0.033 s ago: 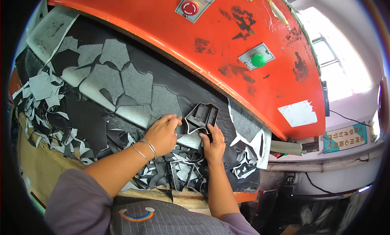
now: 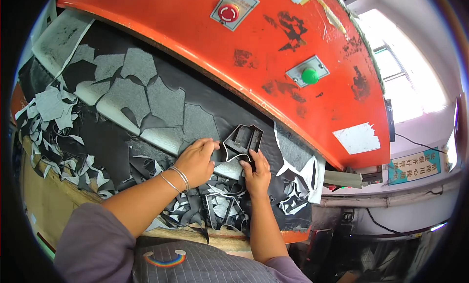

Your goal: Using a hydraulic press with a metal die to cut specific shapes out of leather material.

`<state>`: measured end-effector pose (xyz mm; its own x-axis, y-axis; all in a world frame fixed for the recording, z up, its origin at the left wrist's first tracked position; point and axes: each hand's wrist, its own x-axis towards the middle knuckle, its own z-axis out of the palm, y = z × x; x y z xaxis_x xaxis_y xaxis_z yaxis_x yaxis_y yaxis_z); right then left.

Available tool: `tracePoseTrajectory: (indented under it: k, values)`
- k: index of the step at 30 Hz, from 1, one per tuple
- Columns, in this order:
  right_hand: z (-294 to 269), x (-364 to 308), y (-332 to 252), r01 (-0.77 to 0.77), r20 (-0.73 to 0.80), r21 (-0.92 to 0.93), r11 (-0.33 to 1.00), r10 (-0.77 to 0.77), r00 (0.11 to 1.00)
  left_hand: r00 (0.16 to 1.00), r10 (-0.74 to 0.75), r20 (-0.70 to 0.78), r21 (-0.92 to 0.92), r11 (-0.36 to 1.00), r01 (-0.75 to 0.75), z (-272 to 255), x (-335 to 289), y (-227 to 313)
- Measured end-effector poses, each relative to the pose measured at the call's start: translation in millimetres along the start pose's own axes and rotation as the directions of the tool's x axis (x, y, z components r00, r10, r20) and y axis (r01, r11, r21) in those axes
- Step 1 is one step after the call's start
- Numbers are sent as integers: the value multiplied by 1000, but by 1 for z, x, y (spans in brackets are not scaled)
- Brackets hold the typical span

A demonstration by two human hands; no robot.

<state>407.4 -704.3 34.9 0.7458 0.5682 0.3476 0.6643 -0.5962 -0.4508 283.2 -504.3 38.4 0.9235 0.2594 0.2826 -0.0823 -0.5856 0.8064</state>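
Observation:
A cutting die (image 2: 243, 140), a small angular metal frame with inner bars, sits on a black sheet (image 2: 215, 95) that looks like leather. At the die's near right side, my right hand (image 2: 258, 174) has its fingers on the rim and its thumb just below. My left hand (image 2: 196, 162) is beside the die's left edge, fingers curled and pressed together over the sheet's near edge; whatever they hold is hidden. Grey cut pieces (image 2: 166, 99) lie in rows to the left of the hands.
Black and white scraps (image 2: 222, 205) pile up along the near edge. Above the sheet runs a red machine beam (image 2: 195, 33) with a red button (image 2: 228, 12) and a green button (image 2: 309, 76). A pale pad (image 2: 171, 142) shows beneath the pieces.

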Motion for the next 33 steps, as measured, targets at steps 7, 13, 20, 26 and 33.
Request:
tracePoseTrajectory:
  k: [7, 13, 20, 26, 33]
  values:
    - [-47, 3, -55, -122, -10, 229, 966, 128, 992, 884, -327, -334, -269, 932, 243, -135, 21, -24]
    - [-102, 55, -137, 158, -390, 543, 825, 82, 917, 602, -125, -788, -171, 985, -20, -290, 22, -34]
    - [-121, 53, -184, 71, -418, 460, 885, 145, 897, 711, 154, -687, 226, 974, 8, -360, -9, -6]
    - [-99, -69, -219, -92, 374, 153, 984, 29, 927, 973, -229, -9, -270, 938, 219, -226, -95, 40]
    - [-72, -168, -223, 178, 523, 33, 984, -168, 835, 542, -147, 828, -227, 796, 562, -107, -136, 63]
